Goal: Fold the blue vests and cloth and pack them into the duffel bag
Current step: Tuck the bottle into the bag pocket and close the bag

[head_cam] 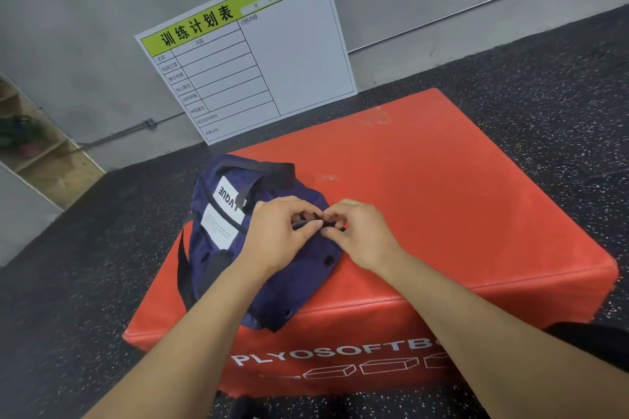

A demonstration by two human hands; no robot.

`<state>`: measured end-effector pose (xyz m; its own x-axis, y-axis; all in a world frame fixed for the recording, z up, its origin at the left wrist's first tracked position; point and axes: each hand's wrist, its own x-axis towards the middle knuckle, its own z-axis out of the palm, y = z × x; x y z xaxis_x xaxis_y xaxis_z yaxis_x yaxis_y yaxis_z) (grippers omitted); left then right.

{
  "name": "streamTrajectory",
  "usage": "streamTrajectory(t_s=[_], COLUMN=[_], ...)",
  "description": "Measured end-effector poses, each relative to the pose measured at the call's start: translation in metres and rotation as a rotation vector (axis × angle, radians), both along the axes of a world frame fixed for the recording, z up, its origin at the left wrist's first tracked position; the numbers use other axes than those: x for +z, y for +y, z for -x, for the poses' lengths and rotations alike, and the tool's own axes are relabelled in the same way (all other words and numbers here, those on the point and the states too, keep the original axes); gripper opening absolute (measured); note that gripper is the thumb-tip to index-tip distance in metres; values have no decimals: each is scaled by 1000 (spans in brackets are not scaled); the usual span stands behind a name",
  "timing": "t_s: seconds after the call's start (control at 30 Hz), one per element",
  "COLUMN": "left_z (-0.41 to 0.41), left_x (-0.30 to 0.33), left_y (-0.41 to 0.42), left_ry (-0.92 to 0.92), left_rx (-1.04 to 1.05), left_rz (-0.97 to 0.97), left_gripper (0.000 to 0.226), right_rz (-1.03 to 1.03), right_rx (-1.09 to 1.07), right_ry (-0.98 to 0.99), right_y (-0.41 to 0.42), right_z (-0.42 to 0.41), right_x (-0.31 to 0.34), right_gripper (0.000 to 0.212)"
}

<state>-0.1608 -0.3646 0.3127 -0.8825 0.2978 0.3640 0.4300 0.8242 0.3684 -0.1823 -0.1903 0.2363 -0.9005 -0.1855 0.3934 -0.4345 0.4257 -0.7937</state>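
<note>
Here both hands meet on top of the one navy duffel bag (272,255): the left hand (277,231) and the right hand (357,235) each curl thumb and fingertips in a pinch on a single dark zipper strip (318,224) between them. The bag lies at the near left of one red foam box (442,201) on speckled black flooring (85,282), its contents hidden. One white schedule board (265,54) leans against the far wall.

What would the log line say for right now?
both hands pinch zipper | duffel bag on red box | vests unseen
</note>
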Motion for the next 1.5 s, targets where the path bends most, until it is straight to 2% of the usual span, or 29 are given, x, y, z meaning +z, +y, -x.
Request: streamTrajectory(t_s=[0.23,0.4,0.53,0.6,0.7,0.77,0.97,1.1,1.2,1.33,1.43,1.5], left_z=[-11,-24,-37,-45,-55,-60,-70,-75,-79,-81,-81,-80], left_x=[10,15,14,10,7,3,-14,-17,-18,-19,-21,-22], left_y=[-13,-24,-37,-43,-43,-38,-21,-14,-9,0,3,4], left_ry=[146,219,245,225,164,128,36,37,19,31,18,18], left_rx=[53,50,77,94,110,130,266,380,457,507,537,553], left_rz=[32,21,32,-20,-93,-135,-217,-262,-306,-371,-462,-531], left_gripper=[5,5,3,4,8,11,9,13,17,10,4,7], right_rz=[-182,-160,-240,-233,-51,-10,-148,-318,-323,-300,-285,-266], right_rx=[-66,-81,-95,-85,67,147,167,216,171,115,91,79], right_ry=[3,2,-17,15,129,166,282,331,367,414,424,422], right_y=[6,9,9,7,-6,-15,-27,-23,-21,-22,-22,-20], right_z=[1,-2,-2,-3,-8,-8,-7,-8,-9,-12,-13,-13], right_x=[0,-3,-1,4,11,14,9,3,1,4,6,7], right_gripper=[9,8,7,9,19,23,7,26,21,14,14,15])
